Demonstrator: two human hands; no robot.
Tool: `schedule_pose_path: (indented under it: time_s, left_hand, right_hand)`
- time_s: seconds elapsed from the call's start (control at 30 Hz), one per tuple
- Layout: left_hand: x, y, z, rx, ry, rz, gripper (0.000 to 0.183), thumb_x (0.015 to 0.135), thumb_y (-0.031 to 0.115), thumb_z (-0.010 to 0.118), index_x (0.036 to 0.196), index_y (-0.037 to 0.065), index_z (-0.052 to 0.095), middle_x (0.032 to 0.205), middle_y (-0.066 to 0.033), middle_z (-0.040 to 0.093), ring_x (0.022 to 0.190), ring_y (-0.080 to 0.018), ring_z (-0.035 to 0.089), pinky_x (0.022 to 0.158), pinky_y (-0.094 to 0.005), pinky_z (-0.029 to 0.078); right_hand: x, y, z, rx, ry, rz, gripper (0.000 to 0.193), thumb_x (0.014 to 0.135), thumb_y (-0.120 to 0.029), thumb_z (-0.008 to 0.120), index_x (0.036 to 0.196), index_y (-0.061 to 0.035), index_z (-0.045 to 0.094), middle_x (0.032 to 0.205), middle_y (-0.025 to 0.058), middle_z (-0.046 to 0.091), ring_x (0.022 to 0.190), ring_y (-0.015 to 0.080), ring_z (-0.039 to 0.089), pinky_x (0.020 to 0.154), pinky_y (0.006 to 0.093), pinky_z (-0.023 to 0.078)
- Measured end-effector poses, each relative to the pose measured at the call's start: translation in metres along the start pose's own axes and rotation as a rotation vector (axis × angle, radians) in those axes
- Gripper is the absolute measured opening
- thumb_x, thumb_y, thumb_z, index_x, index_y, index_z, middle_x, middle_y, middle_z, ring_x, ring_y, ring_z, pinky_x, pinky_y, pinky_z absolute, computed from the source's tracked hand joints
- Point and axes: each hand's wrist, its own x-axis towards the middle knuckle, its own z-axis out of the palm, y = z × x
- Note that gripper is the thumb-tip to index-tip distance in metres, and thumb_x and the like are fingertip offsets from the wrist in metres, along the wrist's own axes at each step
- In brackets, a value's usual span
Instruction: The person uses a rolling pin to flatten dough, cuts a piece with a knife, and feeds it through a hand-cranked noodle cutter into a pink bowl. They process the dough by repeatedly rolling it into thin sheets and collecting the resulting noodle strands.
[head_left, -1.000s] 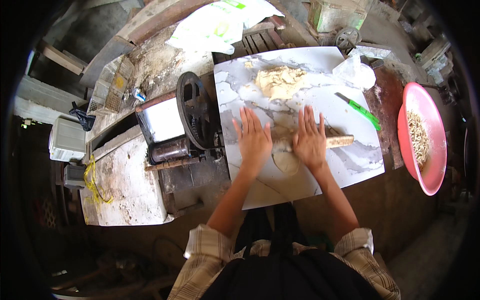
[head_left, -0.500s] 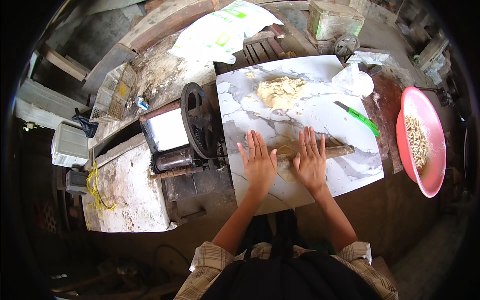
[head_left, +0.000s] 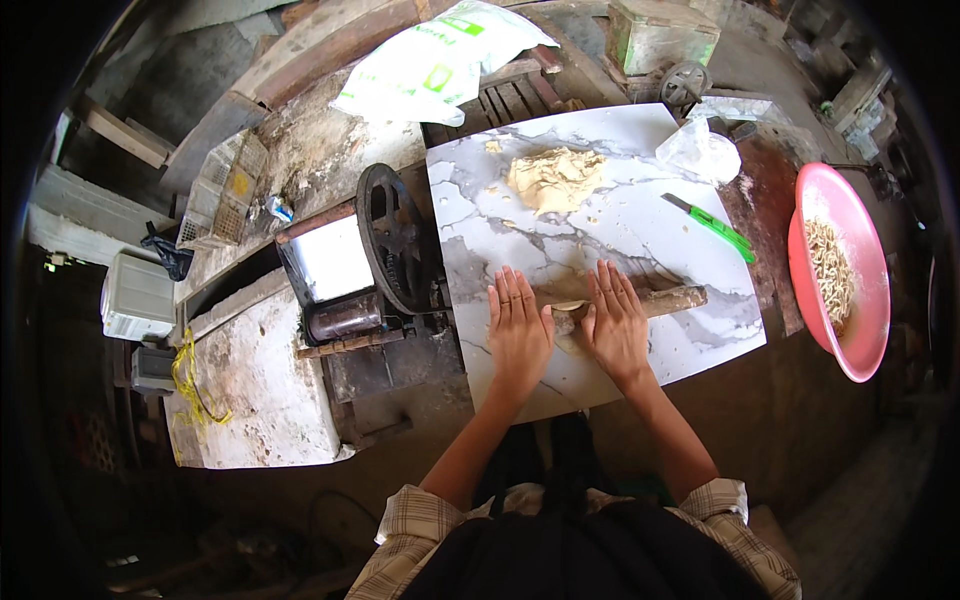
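Observation:
My left hand (head_left: 522, 335) and my right hand (head_left: 617, 325) lie flat, palms down, on a wooden rolling pin (head_left: 675, 300), fingers stretched out. The pin's right end sticks out past my right hand; its left part is mostly hidden under my left hand. Between my hands a small flattened piece of dough (head_left: 572, 343) shows at the pin, partly covered. All this rests on a marble-patterned board (head_left: 500, 240). Farther back on it sits a rough mound of pale dough (head_left: 555, 180). A green-handled knife (head_left: 715, 228) lies to the right of the mound.
A hand-wheel machine (head_left: 392, 240) with a roller stands close on the left. Right of the board is a pink basin (head_left: 876, 300) holding short pale strips. A clear plastic bag (head_left: 700, 152) lies at the far right corner, a white sack (head_left: 440, 65) behind.
Both hands have shifted slightly toward me with the rolling pin, relative to the board. The fingers of both hands are closer together. The whole view has shifted a little.

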Motion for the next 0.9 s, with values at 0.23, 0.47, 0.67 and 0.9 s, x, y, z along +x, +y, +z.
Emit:
schedule_pose_path:
  time_s: [0.23,0.47,0.67,0.9]
  left_hand:
    - [0.069,-0.013,0.013,0.014,0.084,0.009,0.050,0.090,0.021,0.042,0.126,-0.015,0.042,0.136,-0.0250,0.041,0.133,-0.0348,0.031,0.111,-0.0452,0.021]
    - [0.045,-0.022,0.015,-0.168,0.075,0.068,0.037,0.091,0.021,0.044,0.116,-0.003,0.057,0.121,-0.0165,0.057,0.124,-0.0317,0.044,0.107,-0.0476,0.028]
    - [0.045,-0.026,-0.023,-0.617,-0.355,0.031,0.030,0.088,0.025,0.058,0.108,0.003,0.063,0.105,-0.0102,0.065,0.099,-0.0232,0.060,0.092,-0.0383,0.042]
    - [0.090,-0.039,0.000,-0.899,-0.731,0.221,0.023,0.085,0.022,0.063,0.096,0.001,0.067,0.082,-0.0091,0.068,0.074,-0.0125,0.060,0.068,-0.0279,0.047]
  right_hand:
    - [0.052,0.022,0.022,-0.115,0.048,0.006,0.043,0.087,-0.016,0.043,0.122,0.0067,0.051,0.134,0.0208,0.045,0.132,0.0295,0.035,0.112,0.0424,0.021]
    - [0.031,0.011,0.005,-0.079,0.018,-0.106,0.050,0.091,-0.030,0.048,0.131,-0.0009,0.043,0.136,0.0168,0.044,0.130,0.0288,0.037,0.110,0.0448,0.022]
    - [-0.002,0.022,-0.037,0.139,-0.158,-0.226,0.055,0.075,-0.017,0.067,0.124,-0.0042,0.047,0.118,0.0117,0.054,0.108,0.0277,0.051,0.100,0.0420,0.036]
    - [-0.004,0.025,-0.032,0.176,-0.056,-0.274,0.050,0.068,-0.008,0.066,0.116,-0.0039,0.052,0.107,0.0104,0.055,0.100,0.0278,0.052,0.090,0.0404,0.041]
